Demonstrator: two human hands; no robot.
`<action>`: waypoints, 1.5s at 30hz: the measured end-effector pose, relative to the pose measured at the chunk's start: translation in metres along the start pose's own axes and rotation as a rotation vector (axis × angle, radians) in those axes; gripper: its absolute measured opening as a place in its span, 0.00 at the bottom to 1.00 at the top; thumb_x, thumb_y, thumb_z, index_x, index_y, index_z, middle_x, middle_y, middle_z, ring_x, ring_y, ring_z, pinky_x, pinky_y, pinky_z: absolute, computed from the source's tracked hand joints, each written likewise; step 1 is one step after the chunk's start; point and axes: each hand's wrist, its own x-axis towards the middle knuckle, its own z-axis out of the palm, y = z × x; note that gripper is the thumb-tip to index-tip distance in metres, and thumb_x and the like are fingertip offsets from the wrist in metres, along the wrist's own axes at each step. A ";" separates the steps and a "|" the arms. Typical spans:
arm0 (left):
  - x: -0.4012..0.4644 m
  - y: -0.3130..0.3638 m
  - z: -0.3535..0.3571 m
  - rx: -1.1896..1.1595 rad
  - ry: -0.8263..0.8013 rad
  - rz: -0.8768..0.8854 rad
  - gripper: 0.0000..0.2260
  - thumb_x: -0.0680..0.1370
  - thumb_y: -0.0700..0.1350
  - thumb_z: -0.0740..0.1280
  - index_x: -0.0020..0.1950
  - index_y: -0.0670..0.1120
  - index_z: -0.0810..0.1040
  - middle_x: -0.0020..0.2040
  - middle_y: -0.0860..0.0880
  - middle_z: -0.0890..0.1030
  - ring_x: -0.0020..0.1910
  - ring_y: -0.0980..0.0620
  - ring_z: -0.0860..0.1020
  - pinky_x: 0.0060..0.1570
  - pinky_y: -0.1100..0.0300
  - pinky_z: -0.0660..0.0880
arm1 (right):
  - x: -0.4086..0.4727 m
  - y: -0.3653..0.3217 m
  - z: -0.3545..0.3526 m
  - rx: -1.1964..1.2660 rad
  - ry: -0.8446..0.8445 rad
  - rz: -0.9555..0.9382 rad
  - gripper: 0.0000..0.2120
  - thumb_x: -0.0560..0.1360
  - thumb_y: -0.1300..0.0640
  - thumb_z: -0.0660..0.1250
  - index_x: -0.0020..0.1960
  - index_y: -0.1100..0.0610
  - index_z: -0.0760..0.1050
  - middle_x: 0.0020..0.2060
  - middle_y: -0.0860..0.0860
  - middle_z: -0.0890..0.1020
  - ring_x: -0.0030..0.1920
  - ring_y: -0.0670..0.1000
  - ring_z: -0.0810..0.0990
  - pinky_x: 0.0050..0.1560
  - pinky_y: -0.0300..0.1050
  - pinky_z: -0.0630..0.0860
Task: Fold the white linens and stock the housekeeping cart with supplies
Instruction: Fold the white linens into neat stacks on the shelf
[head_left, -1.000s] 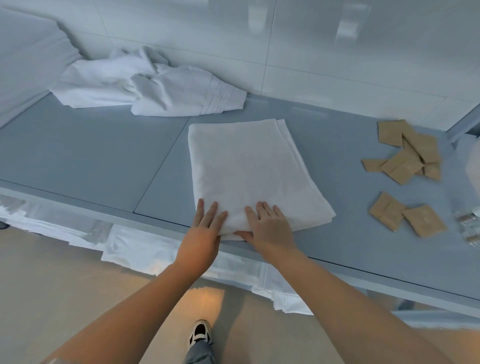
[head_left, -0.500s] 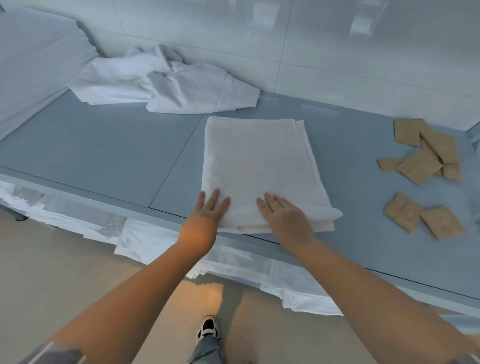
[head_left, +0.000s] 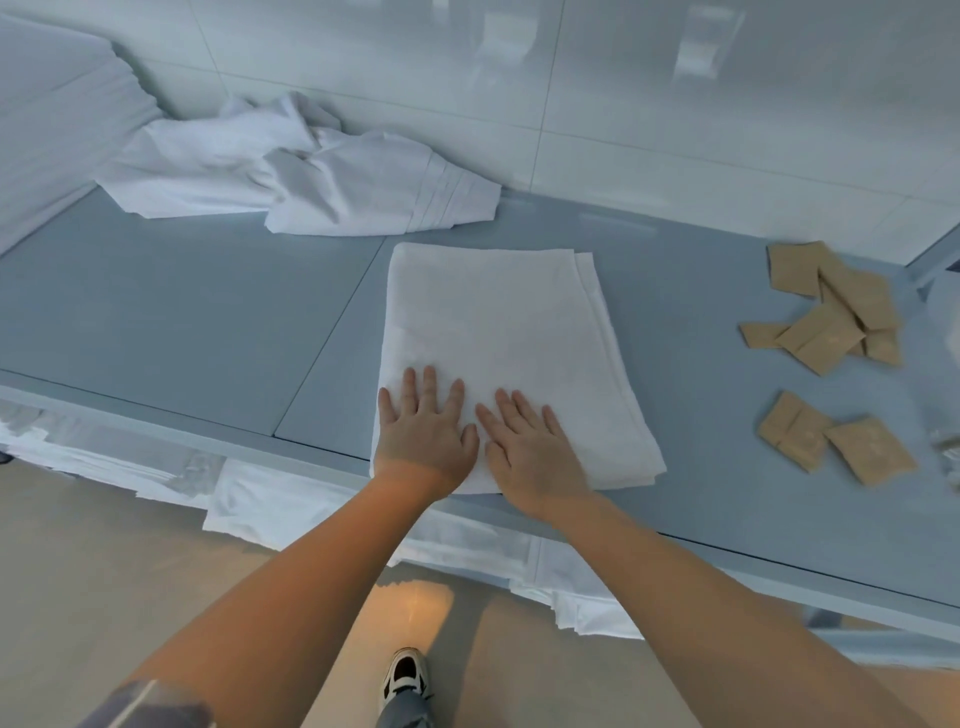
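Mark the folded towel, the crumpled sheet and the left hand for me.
folded towel (head_left: 498, 312): head view, bare middle of its top layer.
crumpled sheet (head_left: 322, 182): head view, middle of the heap by the wall.
left hand (head_left: 423, 431): head view, back of the hand, flat on the towel.

The person's forearms are bare. A grey short sleeve (head_left: 150, 704) edges the left arm. Blue denim trouser leg (head_left: 404, 714) and a black-and-white sneaker (head_left: 404, 675) are worn.
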 end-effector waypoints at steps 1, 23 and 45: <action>0.000 -0.001 0.006 0.030 0.017 0.001 0.30 0.77 0.61 0.38 0.78 0.53 0.41 0.78 0.44 0.40 0.76 0.42 0.38 0.73 0.40 0.39 | 0.003 -0.002 0.006 -0.034 0.031 0.025 0.24 0.82 0.46 0.45 0.78 0.44 0.48 0.78 0.47 0.47 0.77 0.49 0.42 0.76 0.55 0.40; -0.009 0.036 -0.007 -0.295 0.015 -0.118 0.26 0.80 0.45 0.52 0.77 0.41 0.51 0.78 0.39 0.46 0.77 0.44 0.42 0.75 0.52 0.42 | 0.033 0.005 0.002 0.129 0.085 0.616 0.27 0.81 0.50 0.44 0.78 0.57 0.44 0.78 0.54 0.46 0.77 0.52 0.42 0.73 0.58 0.35; 0.018 0.036 -0.043 0.075 0.106 0.240 0.06 0.76 0.43 0.59 0.45 0.47 0.75 0.39 0.48 0.73 0.41 0.46 0.72 0.45 0.54 0.65 | 0.028 0.040 -0.003 -0.086 0.067 0.519 0.25 0.82 0.49 0.42 0.78 0.52 0.45 0.78 0.53 0.47 0.77 0.52 0.45 0.74 0.58 0.38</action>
